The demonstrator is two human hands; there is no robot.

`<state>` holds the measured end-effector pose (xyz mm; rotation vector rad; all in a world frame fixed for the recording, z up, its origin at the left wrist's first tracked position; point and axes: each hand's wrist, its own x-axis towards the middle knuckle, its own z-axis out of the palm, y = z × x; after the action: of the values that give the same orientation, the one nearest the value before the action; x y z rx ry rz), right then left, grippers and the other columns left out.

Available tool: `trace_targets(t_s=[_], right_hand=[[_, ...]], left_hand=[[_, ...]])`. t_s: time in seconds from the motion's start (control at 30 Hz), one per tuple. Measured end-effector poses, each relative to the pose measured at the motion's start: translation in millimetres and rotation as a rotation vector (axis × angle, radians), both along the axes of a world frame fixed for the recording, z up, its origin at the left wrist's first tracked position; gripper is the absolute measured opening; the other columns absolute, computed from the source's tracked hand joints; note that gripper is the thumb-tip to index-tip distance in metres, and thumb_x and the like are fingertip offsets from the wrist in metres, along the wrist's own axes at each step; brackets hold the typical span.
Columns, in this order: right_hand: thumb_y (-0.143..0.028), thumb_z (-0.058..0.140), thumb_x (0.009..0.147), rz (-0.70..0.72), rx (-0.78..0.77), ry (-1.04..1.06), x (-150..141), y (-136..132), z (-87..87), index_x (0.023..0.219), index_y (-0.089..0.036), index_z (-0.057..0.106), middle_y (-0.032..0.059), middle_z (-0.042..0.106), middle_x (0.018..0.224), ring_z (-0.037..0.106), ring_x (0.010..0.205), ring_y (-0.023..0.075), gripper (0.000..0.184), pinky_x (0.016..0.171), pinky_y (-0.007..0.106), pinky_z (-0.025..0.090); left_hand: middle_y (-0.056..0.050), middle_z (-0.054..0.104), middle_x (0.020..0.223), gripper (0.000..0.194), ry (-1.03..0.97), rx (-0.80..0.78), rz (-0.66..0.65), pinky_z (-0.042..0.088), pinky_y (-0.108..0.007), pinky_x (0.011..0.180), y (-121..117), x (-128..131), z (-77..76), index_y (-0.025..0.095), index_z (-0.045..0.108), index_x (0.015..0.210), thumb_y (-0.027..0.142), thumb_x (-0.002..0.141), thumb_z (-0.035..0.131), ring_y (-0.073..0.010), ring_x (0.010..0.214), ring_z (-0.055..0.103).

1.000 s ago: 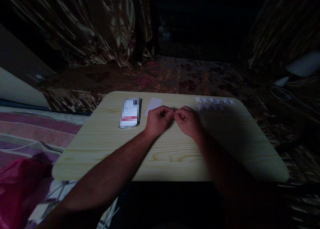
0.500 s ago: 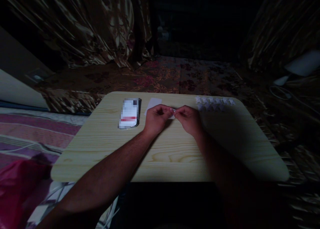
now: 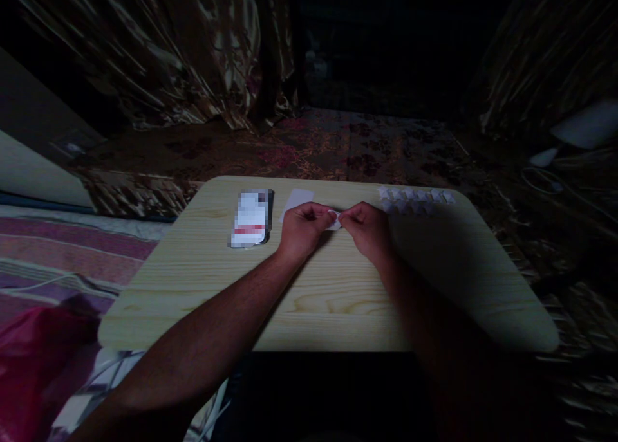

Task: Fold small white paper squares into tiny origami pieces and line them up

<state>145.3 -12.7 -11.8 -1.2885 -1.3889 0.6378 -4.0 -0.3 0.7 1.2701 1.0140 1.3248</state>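
Over the middle of the wooden table (image 3: 309, 281), my left hand (image 3: 305, 228) is closed, with a small piece of white paper (image 3: 336, 219) pinched between thumb and fingers. My right hand (image 3: 367, 230) pinches the same paper from the other side, its fingertips close to those of the left. Most of the paper is covered by the fingers. Behind my left hand lies a white paper sheet (image 3: 297, 199), partly hidden by it. To the right, two rows of small folded white paper pieces (image 3: 409, 195) sit near the far edge.
A phone (image 3: 250, 218), its screen blurred, lies at the left of the table. Patterned curtains (image 3: 217, 49) hang behind a cloth-covered ledge (image 3: 328, 143). A white lamp (image 3: 586, 125) with a cable stands at the right. On the left are striped bedding (image 3: 72, 249) and a pink bag (image 3: 41, 365).
My right hand has shifted slightly to the right, away from my left. More of the white paper shows between the fingertips.
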Motion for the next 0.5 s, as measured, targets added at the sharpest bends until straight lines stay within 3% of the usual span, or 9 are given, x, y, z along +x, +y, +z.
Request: trace_targets(t_s=[0.5], right_hand=[[-0.033,0.066,0.075,0.011,0.031,0.021,-2.9,-3.2,4.0,0.075,-0.021,0.061,0.0007,0.068,0.074,0.063,0.067,0.0158,0.013,0.064,0.028,0.049]], left_hand=[[-0.004,0.070,0.069,0.024,0.012,0.027,0.038,0.050,-0.025,0.060,-4.5,1.4,2.9,0.014,0.072,0.076,0.035,0.066,0.078,-0.0126,0.061,0.062]])
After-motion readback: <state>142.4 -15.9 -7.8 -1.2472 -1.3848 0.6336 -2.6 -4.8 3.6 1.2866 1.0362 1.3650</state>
